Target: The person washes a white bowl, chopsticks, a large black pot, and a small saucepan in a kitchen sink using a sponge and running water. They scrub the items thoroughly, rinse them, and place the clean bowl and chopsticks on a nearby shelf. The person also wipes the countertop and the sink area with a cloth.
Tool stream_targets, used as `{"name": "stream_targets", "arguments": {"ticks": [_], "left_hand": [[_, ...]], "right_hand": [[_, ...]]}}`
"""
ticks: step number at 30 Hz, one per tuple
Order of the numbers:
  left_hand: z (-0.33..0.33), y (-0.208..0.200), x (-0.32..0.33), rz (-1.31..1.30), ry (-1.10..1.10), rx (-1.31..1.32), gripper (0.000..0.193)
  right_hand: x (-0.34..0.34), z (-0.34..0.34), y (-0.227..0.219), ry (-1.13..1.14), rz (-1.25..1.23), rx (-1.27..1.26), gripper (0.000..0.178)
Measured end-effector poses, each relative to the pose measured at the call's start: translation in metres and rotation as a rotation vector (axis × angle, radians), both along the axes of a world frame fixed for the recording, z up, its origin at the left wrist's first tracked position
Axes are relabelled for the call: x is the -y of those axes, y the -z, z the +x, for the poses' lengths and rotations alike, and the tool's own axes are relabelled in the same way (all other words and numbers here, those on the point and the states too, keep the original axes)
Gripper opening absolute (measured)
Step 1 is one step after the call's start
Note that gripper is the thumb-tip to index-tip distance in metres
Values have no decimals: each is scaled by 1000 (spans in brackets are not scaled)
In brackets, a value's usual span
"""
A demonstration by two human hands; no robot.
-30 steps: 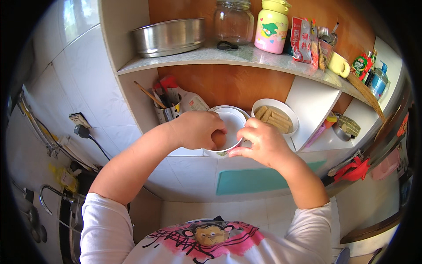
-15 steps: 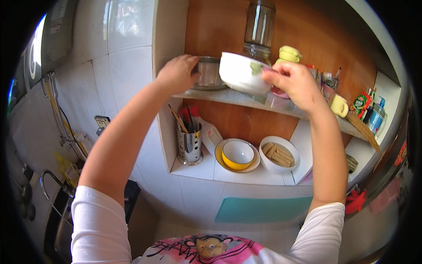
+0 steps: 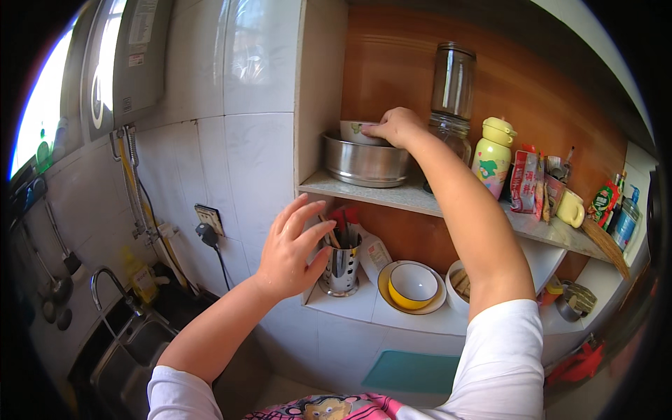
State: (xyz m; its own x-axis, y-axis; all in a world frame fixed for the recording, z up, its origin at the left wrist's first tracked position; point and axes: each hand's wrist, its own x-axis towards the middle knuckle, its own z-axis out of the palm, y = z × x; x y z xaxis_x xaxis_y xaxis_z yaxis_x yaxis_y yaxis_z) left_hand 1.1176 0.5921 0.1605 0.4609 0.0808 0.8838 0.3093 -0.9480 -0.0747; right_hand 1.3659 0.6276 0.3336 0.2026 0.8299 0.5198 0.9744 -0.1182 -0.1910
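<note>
On the upper shelf at left stands a round stainless steel pot (image 3: pixel 367 166). Inside it, rising just above the rim, is a white bowl (image 3: pixel 353 131) with a green leaf pattern. My right hand (image 3: pixel 400 129) reaches over the pot and pinches the bowl's rim; the bowl's lower part is hidden by the pot wall. My left hand (image 3: pixel 294 248) is lower, in front of the shelves, with fingers spread and nothing in it. Behind its fingertips stands a perforated metal utensil holder (image 3: pixel 341 269) on the lower shelf.
A yellow bowl (image 3: pixel 413 285) sits on a plate beside the holder; a white bowl (image 3: pixel 458 297) is partly behind my right arm. Stacked glass jars (image 3: pixel 453 84), a yellow-green bottle (image 3: pixel 493 157) and a yellow mug (image 3: pixel 570 208) line the upper shelf. A sink (image 3: pixel 129 353) lies lower left.
My right hand has carried the white bowl left and down into the pot. My left hand has left the pot and dropped below the upper shelf. The view has shifted left.
</note>
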Motion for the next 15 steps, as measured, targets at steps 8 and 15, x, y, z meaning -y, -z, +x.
{"name": "stream_targets", "arguments": {"ticks": [8,15], "left_hand": [[-23,24,3,-126,-12,-51,32],[-48,63,3,-295,-6,-111,27]], "right_hand": [[-27,19,3,17,-145,24,63],[-39,29,0,41,-409,193,59]]}}
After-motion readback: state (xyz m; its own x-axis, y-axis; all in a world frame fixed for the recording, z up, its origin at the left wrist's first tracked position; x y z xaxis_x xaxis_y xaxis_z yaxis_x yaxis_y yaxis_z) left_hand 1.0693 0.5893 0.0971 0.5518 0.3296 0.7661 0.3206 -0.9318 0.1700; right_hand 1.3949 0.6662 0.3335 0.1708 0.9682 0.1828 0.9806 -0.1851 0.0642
